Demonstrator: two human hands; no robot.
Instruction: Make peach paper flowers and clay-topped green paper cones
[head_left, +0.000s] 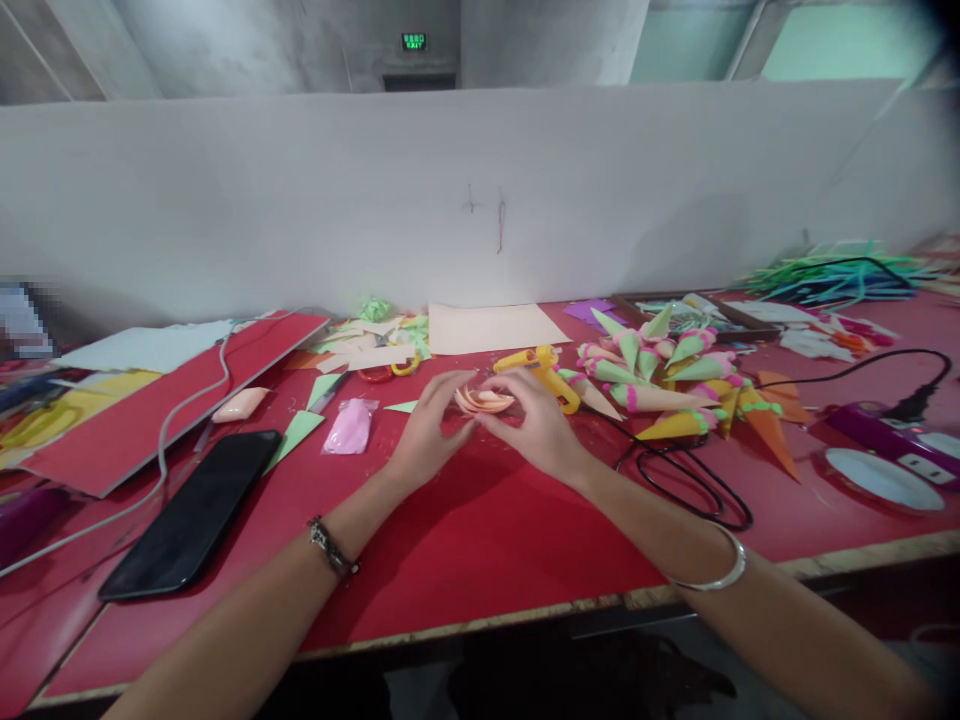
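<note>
Between my two hands, above the middle of the red table, is a peach paper flower (pixel 484 401) with curved, layered petals. My left hand (pixel 435 428) has its fingers wrapped round the flower's left side. The fingers and thumb of my right hand (pixel 536 425) close on its right side. Just behind my right hand lies a yellow glue gun (pixel 556 380). A pink packet (pixel 351 426) lies left of my left hand, near pale green paper pieces (pixel 298 435).
Many small paper cones (pixel 660 375) are heaped at the right, with a black cable (pixel 694 485) looped before them. A white dish (pixel 881 478) and purple power strip (pixel 892 430) are farther right. A black phone (pixel 195 515) and red board (pixel 180 405) lie left. Peach paper (pixel 495 328) is behind.
</note>
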